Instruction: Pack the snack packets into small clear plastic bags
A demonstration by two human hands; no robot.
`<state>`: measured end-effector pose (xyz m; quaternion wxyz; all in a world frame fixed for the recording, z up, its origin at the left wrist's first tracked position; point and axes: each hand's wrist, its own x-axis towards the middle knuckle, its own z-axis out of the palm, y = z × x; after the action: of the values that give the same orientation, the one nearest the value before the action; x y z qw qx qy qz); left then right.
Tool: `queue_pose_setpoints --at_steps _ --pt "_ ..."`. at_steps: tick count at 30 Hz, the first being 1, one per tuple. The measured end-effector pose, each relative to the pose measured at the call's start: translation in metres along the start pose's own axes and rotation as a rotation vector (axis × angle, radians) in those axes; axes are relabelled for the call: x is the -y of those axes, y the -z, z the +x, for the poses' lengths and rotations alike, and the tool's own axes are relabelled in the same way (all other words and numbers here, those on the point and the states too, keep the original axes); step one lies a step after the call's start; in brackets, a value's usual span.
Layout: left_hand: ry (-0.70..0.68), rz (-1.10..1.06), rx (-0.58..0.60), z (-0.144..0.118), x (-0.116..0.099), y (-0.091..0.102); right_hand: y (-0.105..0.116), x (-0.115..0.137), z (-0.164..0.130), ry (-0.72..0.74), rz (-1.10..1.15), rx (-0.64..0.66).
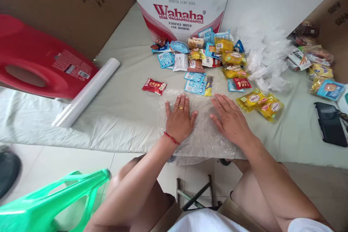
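A sheet of clear plastic film lies at the table's near edge and hangs slightly over it. My left hand rests flat on the film, fingers stretched out, with a ring and a red bracelet. Also flat, my right hand lies on the film's right side with its fingers spread. Just beyond my fingertips are light-blue packets and a slim yellow-and-brown packet. A red wrapped snack lies to the upper left. Two yellow wrapped cakes sit right of my right hand.
Several mixed snacks are piled before a Wahaha carton. Crumpled clear bags lie to their right. A film roll and a red jug are at left, a black phone at right. A green stool stands below.
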<state>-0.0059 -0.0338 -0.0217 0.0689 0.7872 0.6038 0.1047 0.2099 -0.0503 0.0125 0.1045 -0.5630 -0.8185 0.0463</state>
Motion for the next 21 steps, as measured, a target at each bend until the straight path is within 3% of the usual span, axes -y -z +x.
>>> queue_pose_setpoints --at_steps 6,9,12,16,21 --pt "0.035 -0.01 0.028 0.005 0.009 0.01 -0.003 -0.041 -0.01 -0.051 0.021 0.189" --pt "0.056 0.001 0.036 0.008 0.013 0.011 0.004 -0.059 -0.016 -0.021 0.073 0.206" --pt "0.043 0.005 0.047 0.01 0.008 0.009 0.015 -0.056 -0.01 -0.054 0.123 0.19" --pt "0.015 -0.035 0.072 0.014 -0.004 0.006 0.035 -0.034 0.029 -0.106 0.184 0.12" --pt "-0.034 -0.092 0.091 0.019 -0.006 0.006 0.032 -0.014 0.118 -0.037 0.141 0.031"
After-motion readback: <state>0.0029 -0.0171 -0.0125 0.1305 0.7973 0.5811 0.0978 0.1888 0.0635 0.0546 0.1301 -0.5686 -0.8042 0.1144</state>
